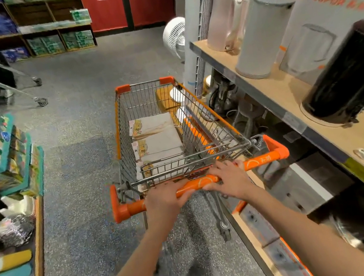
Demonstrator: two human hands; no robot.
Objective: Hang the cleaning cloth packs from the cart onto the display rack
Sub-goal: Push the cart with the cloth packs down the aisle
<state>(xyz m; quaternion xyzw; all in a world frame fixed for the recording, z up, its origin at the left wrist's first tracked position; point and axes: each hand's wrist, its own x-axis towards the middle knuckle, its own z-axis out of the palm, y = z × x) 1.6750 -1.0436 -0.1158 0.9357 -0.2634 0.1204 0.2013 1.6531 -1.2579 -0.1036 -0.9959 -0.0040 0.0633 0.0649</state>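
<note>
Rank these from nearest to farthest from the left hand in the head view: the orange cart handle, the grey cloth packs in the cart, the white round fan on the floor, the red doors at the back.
1. Orange cart handle: gripped by the left hand.
2. Grey cloth packs: just ahead, stacked in the cart basket.
3. White round fan: beyond the cart, ahead to the right.
4. Red doors: far back wall.

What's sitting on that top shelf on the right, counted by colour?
Pale kettles: 2, one pinkish, one grey
Black kettle: 1
White and orange kettle box: 1
Total: 4
</note>
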